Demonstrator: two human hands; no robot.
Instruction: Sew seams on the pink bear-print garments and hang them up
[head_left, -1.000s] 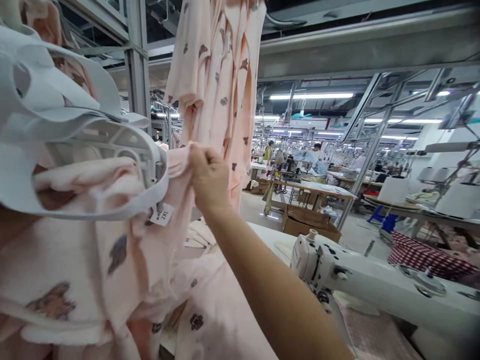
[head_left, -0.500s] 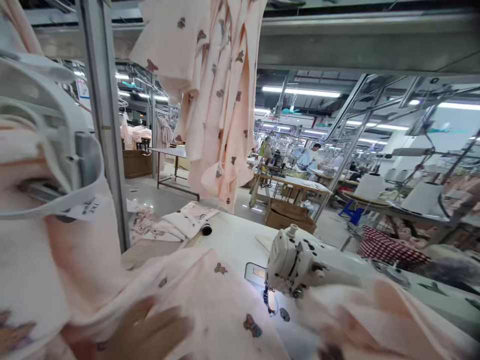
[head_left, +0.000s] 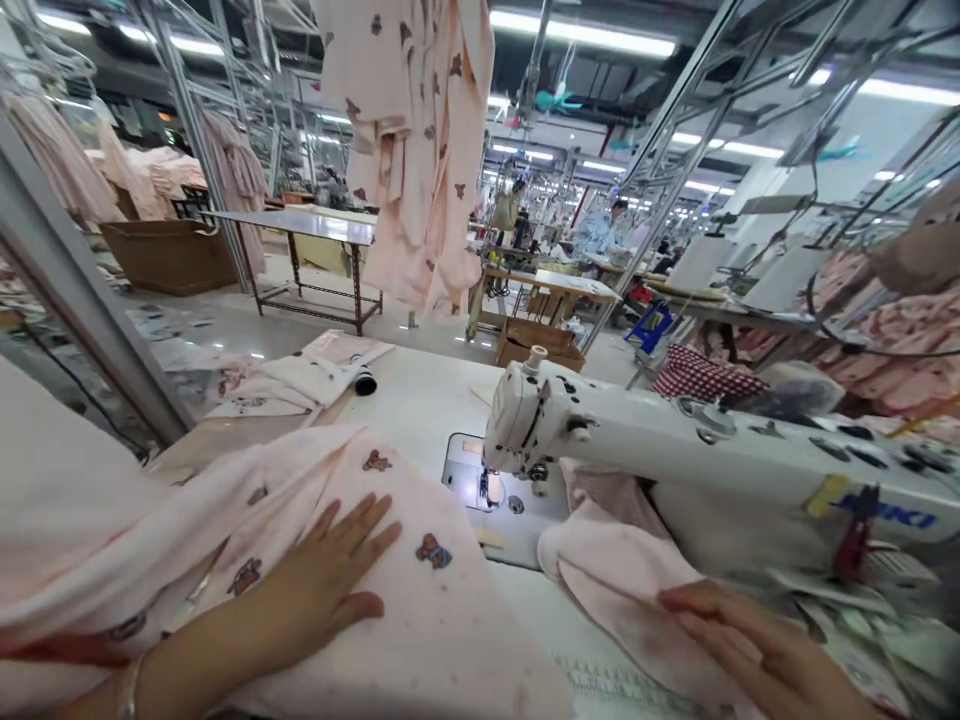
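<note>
My left hand lies flat and open on a pale pink garment printed with small bears, spread over the white table. My right hand rests with fingers stretched out on a second fold of plain pink cloth at the lower right. A white sewing machine stands between and behind the hands, its lit needle area just beyond the bear cloth.
More pink bear garments hang overhead. Folded pieces and a dark thread spool lie at the table's far left. A slanted metal post rises at left. Other workstations, cardboard boxes and distant workers fill the background.
The view dropped from the hanging garment and hanger to the table. My right hand let go of the raised cloth; both hands now lie flat on cloth beside the sewing machine.
</note>
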